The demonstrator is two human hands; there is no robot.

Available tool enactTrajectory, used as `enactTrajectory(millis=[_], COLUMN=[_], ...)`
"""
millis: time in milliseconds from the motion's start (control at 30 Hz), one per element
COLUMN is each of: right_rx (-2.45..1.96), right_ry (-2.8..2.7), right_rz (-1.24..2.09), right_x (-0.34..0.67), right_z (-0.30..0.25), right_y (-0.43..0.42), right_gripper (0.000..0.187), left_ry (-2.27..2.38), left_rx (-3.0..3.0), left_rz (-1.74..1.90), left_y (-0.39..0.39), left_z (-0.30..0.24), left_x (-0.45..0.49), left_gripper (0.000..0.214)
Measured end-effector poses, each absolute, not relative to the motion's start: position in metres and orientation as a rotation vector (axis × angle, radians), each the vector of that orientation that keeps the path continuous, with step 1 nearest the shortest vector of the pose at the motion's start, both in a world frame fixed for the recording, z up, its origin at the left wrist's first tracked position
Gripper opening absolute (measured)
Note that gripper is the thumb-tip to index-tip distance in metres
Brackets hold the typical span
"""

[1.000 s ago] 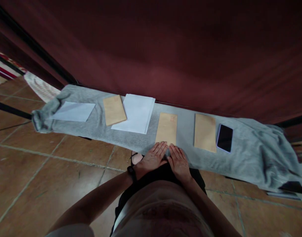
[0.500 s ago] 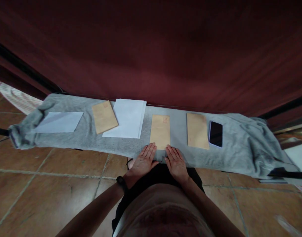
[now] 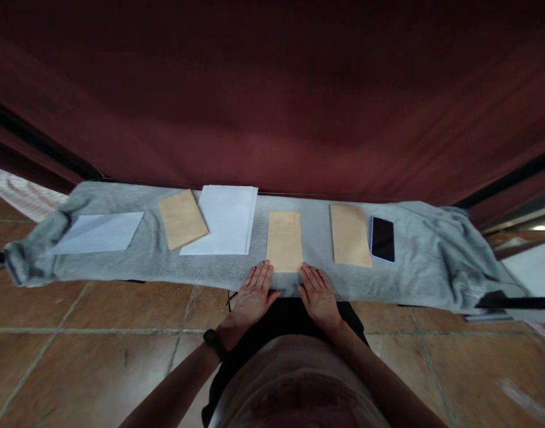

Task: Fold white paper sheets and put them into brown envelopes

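A tan paper envelope (image 3: 284, 241) with a small red printed mark lies flat on the grey cloth (image 3: 317, 238) right in front of me. My left hand (image 3: 253, 295) rests palm down with fingers stretched out, its fingertips at the envelope's near left corner. At the near right corner lie the fingertips of my right hand (image 3: 319, 297), which is also flat and open. Neither hand grasps anything. A dark watch band circles my left wrist.
Left of centre, several tan envelopes (image 3: 183, 220), apparently stacked, overlap white paper sheets (image 3: 230, 220). A folded white sheet (image 3: 98, 233) lies farther left. To the right are more tan envelopes (image 3: 351, 236) and a phone (image 3: 383, 239) with a dark screen. A dark red curtain (image 3: 272, 119) hangs behind.
The view has tilted and shifted slightly. My left hand has moved a little left, to the envelope's corner; my right hand stays almost in place. The objects keep their arrangement.
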State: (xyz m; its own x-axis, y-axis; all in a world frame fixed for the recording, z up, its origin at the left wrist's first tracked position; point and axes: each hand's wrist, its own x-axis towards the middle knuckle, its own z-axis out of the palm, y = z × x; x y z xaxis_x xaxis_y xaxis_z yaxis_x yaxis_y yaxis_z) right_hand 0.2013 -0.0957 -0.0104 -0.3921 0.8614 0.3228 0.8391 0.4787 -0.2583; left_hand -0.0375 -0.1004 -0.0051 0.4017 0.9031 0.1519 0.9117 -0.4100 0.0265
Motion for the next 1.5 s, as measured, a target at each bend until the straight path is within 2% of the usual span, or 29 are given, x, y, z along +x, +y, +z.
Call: enactTrajectory(millis=[367, 1067, 1500], right_rx=[-1.383, -1.413, -1.424], right_ry=[-2.281, -2.262, -2.275], right_rz=[0.046, 0.111, 0.08], right_x=[0.201, 0.199, 0.199], right_z=[-0.018, -0.012, -0.012], right_y=[-0.095, -0.093, -0.093], right_gripper=[0.049, 0.049, 0.051], left_ry=[-1.671, -1.843, -1.807], left_rx=[-2.633, -2.622, -2.655], left_rz=[-0.299, -0.177, -0.219], left_y=[-0.078, 0.07, 0.091], left_z=[0.002, -0.011, -0.008], left_x=[-0.004, 0.044, 0.048], left_gripper=[0.062, 0.07, 0.067])
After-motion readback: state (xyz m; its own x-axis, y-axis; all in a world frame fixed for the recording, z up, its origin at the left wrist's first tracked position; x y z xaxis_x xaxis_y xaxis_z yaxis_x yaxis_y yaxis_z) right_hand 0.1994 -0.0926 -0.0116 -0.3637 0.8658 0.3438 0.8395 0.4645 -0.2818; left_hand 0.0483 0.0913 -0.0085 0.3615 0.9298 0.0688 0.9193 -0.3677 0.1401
